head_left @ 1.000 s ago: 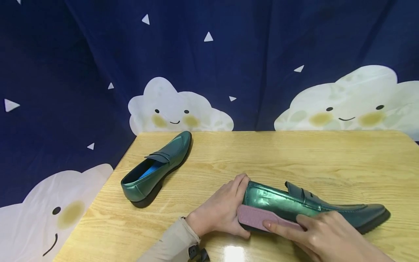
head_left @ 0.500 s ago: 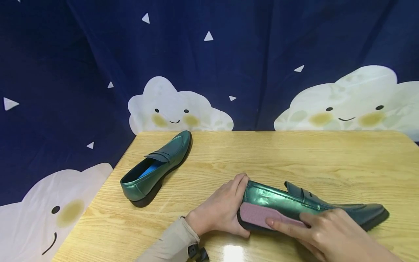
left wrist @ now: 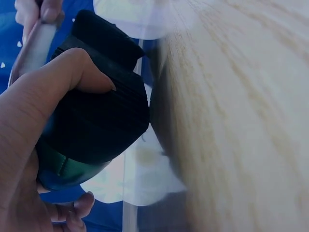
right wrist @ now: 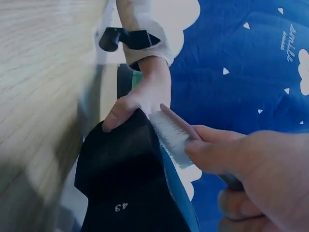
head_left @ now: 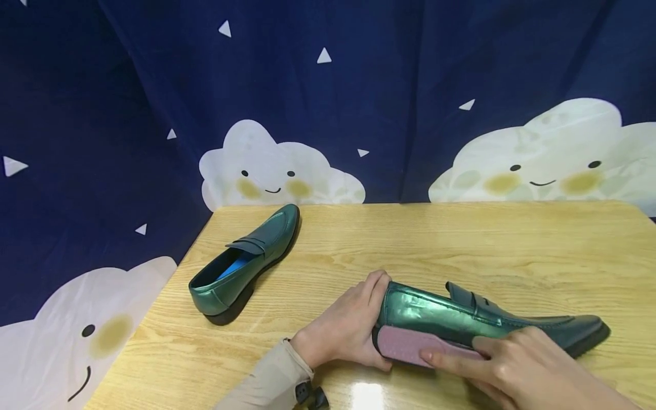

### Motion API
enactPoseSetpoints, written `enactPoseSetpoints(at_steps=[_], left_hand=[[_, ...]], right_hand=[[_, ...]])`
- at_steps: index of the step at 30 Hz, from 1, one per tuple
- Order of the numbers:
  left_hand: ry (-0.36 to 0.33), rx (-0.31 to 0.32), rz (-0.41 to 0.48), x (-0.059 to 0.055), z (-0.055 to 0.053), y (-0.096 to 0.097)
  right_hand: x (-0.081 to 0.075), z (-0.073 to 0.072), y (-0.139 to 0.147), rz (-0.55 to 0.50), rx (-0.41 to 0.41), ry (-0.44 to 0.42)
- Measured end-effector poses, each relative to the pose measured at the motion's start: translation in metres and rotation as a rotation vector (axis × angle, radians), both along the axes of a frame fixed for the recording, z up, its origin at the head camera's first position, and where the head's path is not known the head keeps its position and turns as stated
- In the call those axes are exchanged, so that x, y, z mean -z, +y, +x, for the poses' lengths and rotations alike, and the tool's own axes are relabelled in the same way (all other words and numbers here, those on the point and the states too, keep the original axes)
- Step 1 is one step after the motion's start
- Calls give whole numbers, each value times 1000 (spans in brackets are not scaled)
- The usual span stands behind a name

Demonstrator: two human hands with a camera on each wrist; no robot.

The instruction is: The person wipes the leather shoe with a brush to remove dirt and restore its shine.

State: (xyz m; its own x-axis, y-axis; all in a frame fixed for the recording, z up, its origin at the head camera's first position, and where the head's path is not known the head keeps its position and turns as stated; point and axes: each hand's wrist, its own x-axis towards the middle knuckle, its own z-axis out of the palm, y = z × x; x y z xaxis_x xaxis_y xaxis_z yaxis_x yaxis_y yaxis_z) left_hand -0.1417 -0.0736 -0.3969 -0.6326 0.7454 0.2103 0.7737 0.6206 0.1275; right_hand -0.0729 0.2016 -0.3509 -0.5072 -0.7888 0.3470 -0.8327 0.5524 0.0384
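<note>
A shiny green loafer (head_left: 430,310) points its toe to the right, heel in my left hand (head_left: 348,324). In the left wrist view the thumb presses the black heel block (left wrist: 106,121) while the other fingers curl round the back. My right hand (head_left: 517,364) grips a pink-backed brush (head_left: 407,344), forefinger laid along its back. Its white bristles (right wrist: 171,137) face the shoe's side just above the sole in the right wrist view. The dark sole (right wrist: 130,179), marked 43, is tilted toward that camera and held close over the table.
The matching green loafer (head_left: 246,262), with a blue insole, stands on the left of the wooden table (head_left: 359,239). Behind the table hangs a dark blue curtain (head_left: 287,74) printed with smiling clouds. A black strap device (head_left: 310,396) sits on the left wrist.
The brush has shifted slightly along the heel side, up and then back down, with the right hand drifting a little right. The left hand and both loafers stay nearly in place.
</note>
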Motion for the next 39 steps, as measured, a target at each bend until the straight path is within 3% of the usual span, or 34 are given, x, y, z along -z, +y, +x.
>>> enactPoseSetpoints(at_steps=[2, 6, 8, 14, 16, 20, 22, 28, 30, 35, 39], left_hand=[[-6, 0, 2, 0, 0, 0], [-32, -12, -12, -1, 1, 0], [-41, -15, -19, -1, 1, -1], [-39, -18, -34, -3, 0, -2], [-44, -20, -35, -3, -1, -2], [-59, -21, -21, -3, -1, -2], [-62, -22, -18, -3, -1, -2], [-50, -13, -42, -4, 0, -1], [-47, -11, -42, -4, 0, -1], [-34, 3, -33, -4, 0, 1], [-13, 50, -43, -6, -3, 1]], right_hand=[[-1, 0, 1, 2, 21, 3], [-6, -1, 8, 26, 217, 111], [-6, 0, 12, 9, 258, 135], [1, 11, 13, -26, 94, 25], [2, 12, 14, -19, 121, 24], [1, 15, 20, 5, 298, 52], [3, 18, 22, 26, 347, 60], [16, 32, 19, 67, 252, 24], [16, 33, 21, 58, 280, 43], [14, 34, 29, 92, 486, 82], [17, 41, 30, 92, 414, 56]])
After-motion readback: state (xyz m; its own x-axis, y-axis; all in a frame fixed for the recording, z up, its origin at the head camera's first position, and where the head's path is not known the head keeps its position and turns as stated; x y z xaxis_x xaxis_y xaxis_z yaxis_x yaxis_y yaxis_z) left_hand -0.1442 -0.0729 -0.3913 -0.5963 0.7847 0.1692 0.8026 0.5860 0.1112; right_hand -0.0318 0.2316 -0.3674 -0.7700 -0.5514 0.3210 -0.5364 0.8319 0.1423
